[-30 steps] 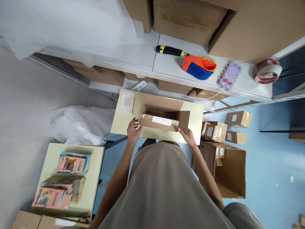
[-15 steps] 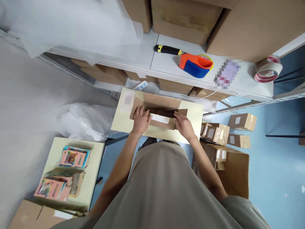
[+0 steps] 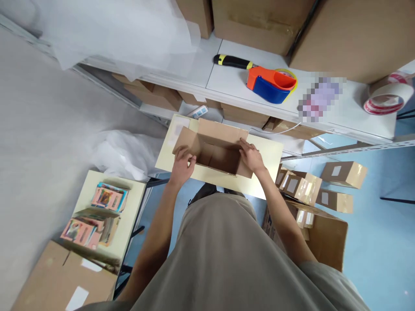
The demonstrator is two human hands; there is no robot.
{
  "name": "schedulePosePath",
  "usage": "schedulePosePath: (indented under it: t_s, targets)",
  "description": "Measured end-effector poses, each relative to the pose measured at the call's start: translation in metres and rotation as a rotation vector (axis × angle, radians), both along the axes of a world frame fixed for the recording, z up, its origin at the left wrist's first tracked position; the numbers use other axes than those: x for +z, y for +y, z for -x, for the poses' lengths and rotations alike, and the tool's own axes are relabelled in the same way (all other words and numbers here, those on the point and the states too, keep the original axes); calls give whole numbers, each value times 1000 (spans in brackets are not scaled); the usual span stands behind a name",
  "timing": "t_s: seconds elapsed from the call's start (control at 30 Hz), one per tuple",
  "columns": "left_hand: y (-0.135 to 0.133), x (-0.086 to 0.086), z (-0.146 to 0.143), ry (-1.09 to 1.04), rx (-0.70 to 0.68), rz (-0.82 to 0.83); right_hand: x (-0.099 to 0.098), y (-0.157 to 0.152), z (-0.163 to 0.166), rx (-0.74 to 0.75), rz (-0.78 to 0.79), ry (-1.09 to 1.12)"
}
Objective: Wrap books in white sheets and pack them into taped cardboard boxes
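Note:
A small open cardboard box (image 3: 215, 156) stands on a pale yellow table (image 3: 269, 153) in front of me. Its inside looks empty and its flaps are spread outward. My left hand (image 3: 181, 164) grips the box's left flap and near wall, fingers curled over the edge. My right hand (image 3: 251, 156) holds the right end of the box, fingers closed over its rim. A white label sheet (image 3: 177, 128) lies on the table just left of the box.
A white shelf (image 3: 227, 80) behind carries a black-and-yellow utility knife (image 3: 231, 61), an orange-and-blue tape dispenser (image 3: 270, 83) and a tape roll (image 3: 387, 95). Colourful packets (image 3: 103, 198) lie on a side table at left. Taped parcels (image 3: 343, 172) and an open carton (image 3: 324, 235) sit at right.
The taped, labelled side of the box that faced me has turned away, and the box now stands open-side up. Both hands shifted from its ends to its flaps and rim.

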State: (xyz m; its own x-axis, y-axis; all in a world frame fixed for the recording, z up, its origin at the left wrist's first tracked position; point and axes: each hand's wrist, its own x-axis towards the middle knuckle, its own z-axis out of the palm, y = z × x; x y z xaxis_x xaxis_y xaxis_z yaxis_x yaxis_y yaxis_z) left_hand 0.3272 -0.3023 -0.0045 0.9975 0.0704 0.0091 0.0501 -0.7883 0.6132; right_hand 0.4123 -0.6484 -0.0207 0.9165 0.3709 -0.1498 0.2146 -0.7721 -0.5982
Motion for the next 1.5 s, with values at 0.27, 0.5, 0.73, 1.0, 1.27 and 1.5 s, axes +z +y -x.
schedulePosePath:
  t_s: [0.27,0.5,0.73,1.0,1.27,1.5]
  targets:
    - [11,-14,43,168,26,-79,-21,12,-1,-107,-4,-71]
    - [21,-32,23,257,-43,-34,-30,19,-5,-183,29,-99]
    - [22,-36,12,215,-81,-7,-22,29,1,-242,122,-122]
    - [29,-39,-6,182,-139,146,-10,45,-8,-352,261,-166]
    - [64,-43,-25,180,-286,293,8,84,-13,-508,274,-165]
    - [153,-71,-66,170,-31,499,41,206,-8,-466,144,-175]
